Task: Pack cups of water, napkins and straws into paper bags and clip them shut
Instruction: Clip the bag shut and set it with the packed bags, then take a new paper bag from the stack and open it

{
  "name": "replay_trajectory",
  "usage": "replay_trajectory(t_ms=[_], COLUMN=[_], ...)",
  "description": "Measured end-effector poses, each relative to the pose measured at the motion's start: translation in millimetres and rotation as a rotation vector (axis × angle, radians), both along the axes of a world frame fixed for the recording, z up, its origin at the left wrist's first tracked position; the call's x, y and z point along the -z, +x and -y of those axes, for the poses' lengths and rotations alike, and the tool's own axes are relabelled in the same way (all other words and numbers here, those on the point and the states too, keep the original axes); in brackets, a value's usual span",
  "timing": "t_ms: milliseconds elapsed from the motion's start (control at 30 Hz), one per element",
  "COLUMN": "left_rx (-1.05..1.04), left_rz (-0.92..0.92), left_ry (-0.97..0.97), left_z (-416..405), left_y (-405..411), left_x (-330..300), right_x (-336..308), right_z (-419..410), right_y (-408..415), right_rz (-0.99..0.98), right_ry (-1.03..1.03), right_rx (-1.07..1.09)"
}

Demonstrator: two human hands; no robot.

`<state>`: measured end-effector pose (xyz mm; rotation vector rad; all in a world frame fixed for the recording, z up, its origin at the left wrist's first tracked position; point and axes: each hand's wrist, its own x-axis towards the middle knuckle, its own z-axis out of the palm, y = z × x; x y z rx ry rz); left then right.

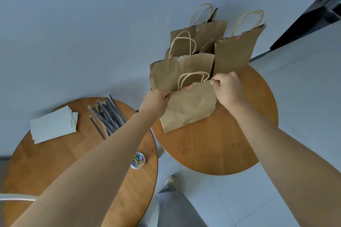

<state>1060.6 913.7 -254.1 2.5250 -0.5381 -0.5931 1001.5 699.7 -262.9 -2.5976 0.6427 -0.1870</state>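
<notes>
Nearest paper bag (188,108): stands at the near-left of my right-hand round worktop (221,149), its top edges brought together and held by a red paper clip (189,87) below the twisted handles; contents hidden.
Left grip (155,100): my fingers curl onto the bag's upper left corner and pinch the paper.
Right grip (227,86): my thumb and fingers pinch the upper right corner of the same bag, so the bag hangs between my two hands at its top edge.
Second bag (175,72): directly behind the nearest one, touching it, closed with a pale blue clip (180,58); contents hidden.
Third bag (206,29): farthest back, closed with a silver clip (197,27).
Fourth bag (234,53): back right, closed with a reddish clip (238,37).
Clip jar (138,160): small clear container on my left-hand round worktop (46,171), filled with multicoloured paper clips, beside my left forearm.
Wrapped straws (107,114): loose fanned heap at the far side of the left worktop, partly under my forearm.
Napkins (53,125): pale stack left of the straws, well apart from the bags.
</notes>
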Motion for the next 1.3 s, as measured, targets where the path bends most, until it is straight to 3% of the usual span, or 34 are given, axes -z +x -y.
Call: replay_trajectory(t_ms=[367,533,667,933,1167,1300], left_rx=[-0.012,-0.062,-0.114,-0.277,-0.438,-0.632], left_rz=[-0.039,0.019,0.073,0.193,0.247,0.318], left_ry=[0.020,0.000,-0.041,-0.077,-0.009,0.004], left_z=[-26.3,-72.3,-132.6,-329.2,-517.9,-618.4], left_y=[-16.5,-41.1,-75.9,-195.4,-317.6,-367.5], left_x=[-11.9,-30.7,-58.0,-113.9,-169.3,-202.0], right_x=[-13.7,-41.4,-67.6,-111.9,-161.8,-191.8], right_z=[-22.3,-80.3,-168.4,-379.8,-577.6,-690.6], right_y=[-27.0,-56.8,-81.4,-147.9,-226.4,-262.0], right_rz=[0.037,0.341,0.458,0.276,0.228,0.235], right_ry=[-0.130,-0.039,0.006,-0.032,-0.032,0.009], right_rx=[-0.015,0.087,-0.140,-0.584,-0.847,-1.078])
